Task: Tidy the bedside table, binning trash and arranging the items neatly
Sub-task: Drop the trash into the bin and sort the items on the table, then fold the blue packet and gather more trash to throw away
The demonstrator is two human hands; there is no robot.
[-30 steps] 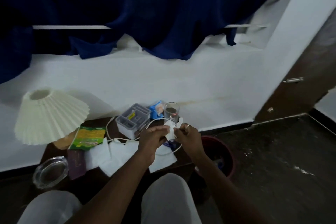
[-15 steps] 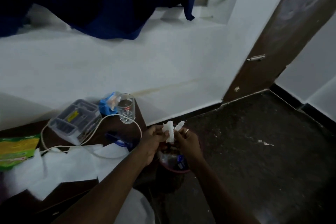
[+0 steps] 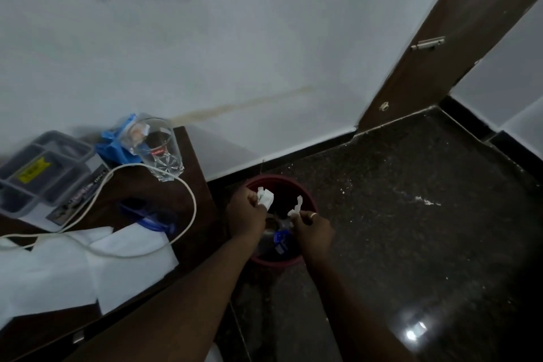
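Note:
Both hands hover over the dark red bin [image 3: 305, 191] on the floor beside the brown bedside table [image 3: 194, 209]. My left hand [image 3: 246, 214] pinches a crumpled white paper scrap [image 3: 266, 196]. My right hand [image 3: 313, 228] pinches a smaller white paper scrap [image 3: 296, 208]. The two scraps are apart, each above the bin's opening. Inside the bin lies dark trash with a blue bit [image 3: 280, 239].
On the table stand a clear glass [image 3: 158, 148], a blue wrapper [image 3: 117, 147] behind it, a grey divided organiser [image 3: 44, 167], a white cable [image 3: 141, 200], white tissues [image 3: 88, 270] and a blue loop-shaped item [image 3: 150, 217]. A brown door [image 3: 458, 29] stands at the right; the floor is dark.
The view swung right and down, from the table to the bin. My hands moved from over the table to above the bin, and the white paper is now in two pieces, one per hand.

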